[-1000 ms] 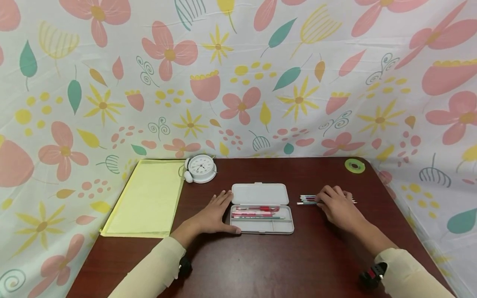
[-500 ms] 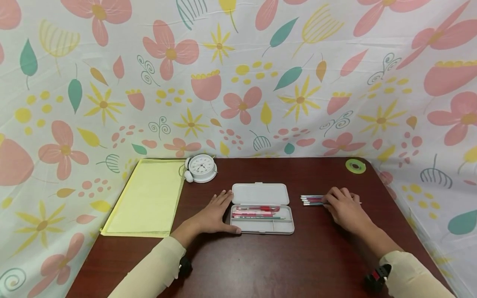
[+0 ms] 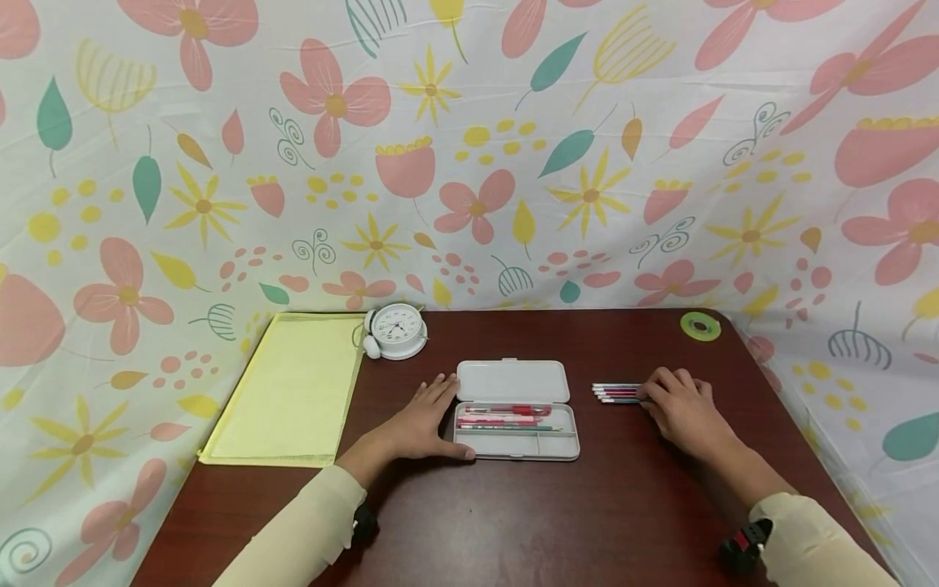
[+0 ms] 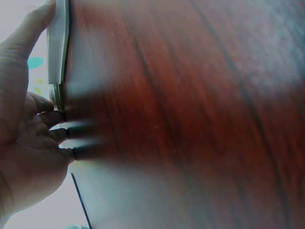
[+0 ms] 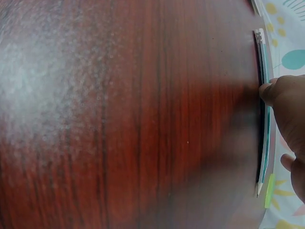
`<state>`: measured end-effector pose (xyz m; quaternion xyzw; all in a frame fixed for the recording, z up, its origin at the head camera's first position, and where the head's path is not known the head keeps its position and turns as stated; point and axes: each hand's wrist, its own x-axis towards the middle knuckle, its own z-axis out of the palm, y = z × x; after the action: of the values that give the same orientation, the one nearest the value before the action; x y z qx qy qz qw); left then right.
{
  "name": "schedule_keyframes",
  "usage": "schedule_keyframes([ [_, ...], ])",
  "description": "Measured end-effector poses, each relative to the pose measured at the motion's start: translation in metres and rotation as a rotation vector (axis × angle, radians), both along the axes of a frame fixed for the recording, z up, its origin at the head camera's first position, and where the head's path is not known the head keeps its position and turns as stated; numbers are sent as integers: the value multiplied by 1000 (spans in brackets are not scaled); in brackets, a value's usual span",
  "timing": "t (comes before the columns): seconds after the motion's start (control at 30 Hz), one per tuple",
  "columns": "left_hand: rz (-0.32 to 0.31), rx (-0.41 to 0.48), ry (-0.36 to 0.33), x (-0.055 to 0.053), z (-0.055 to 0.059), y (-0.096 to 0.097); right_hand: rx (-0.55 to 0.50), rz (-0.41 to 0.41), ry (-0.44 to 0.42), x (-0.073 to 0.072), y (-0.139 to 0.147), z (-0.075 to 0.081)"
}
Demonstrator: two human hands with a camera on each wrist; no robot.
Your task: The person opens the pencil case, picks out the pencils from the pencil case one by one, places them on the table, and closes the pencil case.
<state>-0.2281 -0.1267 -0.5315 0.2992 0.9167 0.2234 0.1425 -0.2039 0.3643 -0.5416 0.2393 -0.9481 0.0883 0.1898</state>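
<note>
In the head view, my left hand [image 3: 416, 424] rests on the table with spread fingers at the left side of an open white pencil case [image 3: 512, 381]. Its thumb touches the case's front left corner. Red, pink and green pens and pencils [image 3: 506, 420] lie in the case's rear compartment. To the right, my right hand [image 3: 685, 412] holds a row of several pencils [image 3: 614, 393] flat on the table, their left ends showing. The right wrist view has the thumb against the nearest pencil [image 5: 264, 57]; the other fingers are partly hidden.
A yellow zip folder [image 3: 286, 391] lies at the left. Beside it a white alarm clock [image 3: 398, 330] stands near the back edge. A green ring-shaped roll [image 3: 700, 326] sits in the far right corner. A flowered cloth [image 3: 477, 163] hangs behind the brown table [image 3: 506, 514].
My right hand has shifted right along the pencils. The pencils have moved slightly right, and their left ends line up more evenly. The left hand and the case have stayed put.
</note>
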Motion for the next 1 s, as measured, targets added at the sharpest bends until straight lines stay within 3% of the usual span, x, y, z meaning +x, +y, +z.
schedule_keyframes([
  [0.77,-2,-3,-2,-1,0,0,-1,-6,4,1,-2,0],
  [1.0,-4,6,-8,0,1,0,-32,3,13,-1,-15,4],
])
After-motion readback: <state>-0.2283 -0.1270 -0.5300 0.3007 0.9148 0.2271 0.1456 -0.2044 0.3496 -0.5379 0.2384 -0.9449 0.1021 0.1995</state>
